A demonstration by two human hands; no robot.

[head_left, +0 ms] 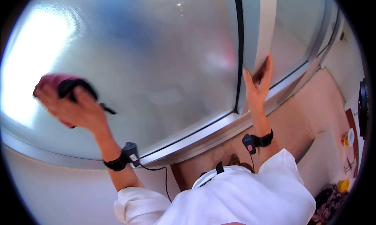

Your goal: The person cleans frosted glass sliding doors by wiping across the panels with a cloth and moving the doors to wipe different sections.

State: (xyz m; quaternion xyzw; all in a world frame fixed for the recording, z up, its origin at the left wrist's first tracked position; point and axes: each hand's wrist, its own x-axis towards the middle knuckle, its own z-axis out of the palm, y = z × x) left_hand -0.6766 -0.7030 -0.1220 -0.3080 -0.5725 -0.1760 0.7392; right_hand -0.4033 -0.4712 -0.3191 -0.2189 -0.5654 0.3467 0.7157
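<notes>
A maroon cloth (pixel 58 79) is gripped in the left hand (pixel 78 110) and held between its fingers and the frosted glass pane (pixel 168 60). To that hand's right, a pale frame post (pixel 267 17) is straddled by the right hand (pixel 258 86), thumb and fingers apart; whether it is firmly clasped cannot be told. Below each hand, a black wrist module is worn, marked by a white label (pixel 134 157) on the left and a pink label (pixel 250 147) on the right, their print too small to be read.

white-and-orange tub (pixel 347 137) at far right; yellow item (pixel 343 185) beside dark patterned fabric (pixel 331 203); pinkish floor (pixel 319 103).
</notes>
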